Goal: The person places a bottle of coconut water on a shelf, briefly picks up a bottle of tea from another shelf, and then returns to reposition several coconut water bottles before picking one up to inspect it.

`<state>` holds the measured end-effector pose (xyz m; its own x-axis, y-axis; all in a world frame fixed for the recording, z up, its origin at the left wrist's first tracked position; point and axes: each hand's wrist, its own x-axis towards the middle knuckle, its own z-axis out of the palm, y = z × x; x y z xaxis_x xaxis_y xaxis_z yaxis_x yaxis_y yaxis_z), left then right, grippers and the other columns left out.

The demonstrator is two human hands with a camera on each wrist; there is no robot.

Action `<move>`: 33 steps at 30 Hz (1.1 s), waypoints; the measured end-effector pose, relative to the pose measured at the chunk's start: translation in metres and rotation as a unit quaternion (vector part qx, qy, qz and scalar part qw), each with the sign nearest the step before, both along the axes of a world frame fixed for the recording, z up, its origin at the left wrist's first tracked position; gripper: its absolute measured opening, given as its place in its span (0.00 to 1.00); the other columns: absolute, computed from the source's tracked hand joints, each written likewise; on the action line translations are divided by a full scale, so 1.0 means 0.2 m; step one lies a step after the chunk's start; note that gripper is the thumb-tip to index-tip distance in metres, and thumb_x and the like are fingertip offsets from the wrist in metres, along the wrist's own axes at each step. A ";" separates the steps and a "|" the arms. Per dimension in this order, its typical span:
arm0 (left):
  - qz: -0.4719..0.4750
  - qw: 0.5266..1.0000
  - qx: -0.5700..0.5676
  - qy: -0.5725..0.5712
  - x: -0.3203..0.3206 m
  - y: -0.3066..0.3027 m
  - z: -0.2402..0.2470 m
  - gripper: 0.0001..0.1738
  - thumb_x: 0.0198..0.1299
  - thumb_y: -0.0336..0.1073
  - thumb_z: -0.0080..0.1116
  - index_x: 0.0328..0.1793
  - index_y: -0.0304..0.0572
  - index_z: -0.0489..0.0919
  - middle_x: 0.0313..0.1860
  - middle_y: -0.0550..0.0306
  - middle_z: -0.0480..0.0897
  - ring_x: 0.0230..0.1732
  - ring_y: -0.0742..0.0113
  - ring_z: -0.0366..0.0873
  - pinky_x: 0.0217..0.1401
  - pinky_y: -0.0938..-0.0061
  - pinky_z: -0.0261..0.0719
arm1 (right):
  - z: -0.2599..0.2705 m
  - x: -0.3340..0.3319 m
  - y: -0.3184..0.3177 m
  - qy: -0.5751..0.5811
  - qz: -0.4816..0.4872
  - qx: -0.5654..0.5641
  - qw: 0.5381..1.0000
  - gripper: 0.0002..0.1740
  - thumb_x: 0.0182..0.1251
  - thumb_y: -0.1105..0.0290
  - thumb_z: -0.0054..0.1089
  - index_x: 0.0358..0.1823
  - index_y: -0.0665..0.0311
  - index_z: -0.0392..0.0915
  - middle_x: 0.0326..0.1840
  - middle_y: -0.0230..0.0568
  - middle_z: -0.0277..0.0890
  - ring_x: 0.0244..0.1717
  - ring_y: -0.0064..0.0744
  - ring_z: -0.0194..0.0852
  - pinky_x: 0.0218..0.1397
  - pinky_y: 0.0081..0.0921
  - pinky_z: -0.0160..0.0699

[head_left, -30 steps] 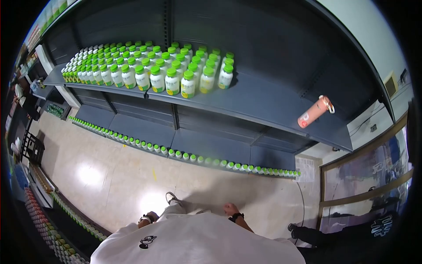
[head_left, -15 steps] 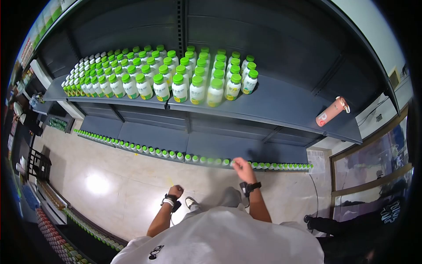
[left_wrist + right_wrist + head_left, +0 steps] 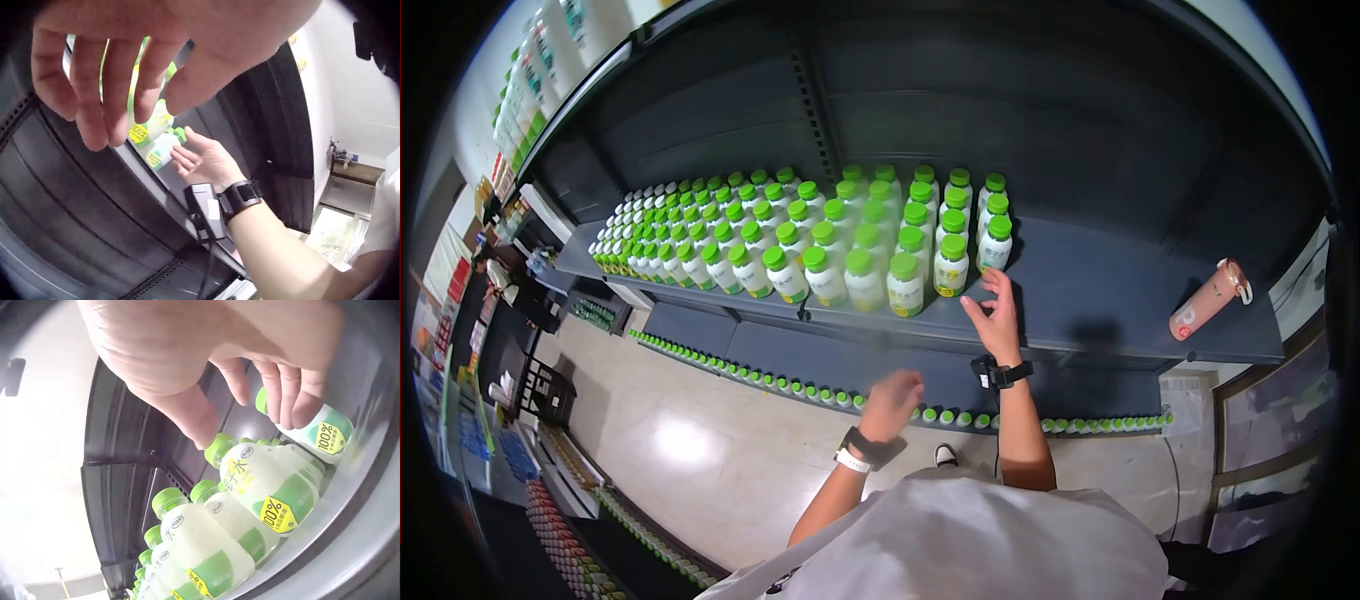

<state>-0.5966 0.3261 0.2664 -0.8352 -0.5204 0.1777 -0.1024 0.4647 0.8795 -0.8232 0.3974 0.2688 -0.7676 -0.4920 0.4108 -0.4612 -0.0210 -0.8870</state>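
My right hand [image 3: 998, 328] is raised at the shelf's front edge, thumb and fingers spread apart with nothing between them. Just beyond its fingertips stands the front white bottle with a green cap [image 3: 994, 246] in the right-hand column. In the right wrist view, the fingers overlap this end bottle [image 3: 326, 436], while the thumb tip is right by the green cap of a neighbouring bottle [image 3: 269, 487]. Lower and to the left, my left hand [image 3: 888, 406] hangs in front of the shelf with loosely bent fingers and holds nothing.
Rows of similar bottles [image 3: 775, 272] fill the left part of the grey shelf [image 3: 1090, 285]. A pink tumbler [image 3: 1203, 305] lies tilted in view at the shelf's right end. Along the lower shelf's front runs a line of green-capped bottles [image 3: 800, 390]. A black crate [image 3: 550, 390] stands at left.
Both hands have risen from beside the body toward the upper shelf, the right one up to the end bottles. The head view has shifted, bringing the shelf lower in the picture.
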 end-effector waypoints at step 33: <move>0.093 0.982 0.047 0.157 -0.53 0.05 0.05 0.34 0.53 0.29 0.57 0.68 0.36 0.60 0.62 0.45 0.69 0.62 0.56 0.69 0.55 0.67 0.72 | -0.07 -0.14 -0.09 -0.188 0.273 -0.106 0.937 0.34 0.50 0.79 0.66 0.59 0.65 0.60 0.53 0.39 0.69 0.53 0.28 0.68 0.56 0.29 0.69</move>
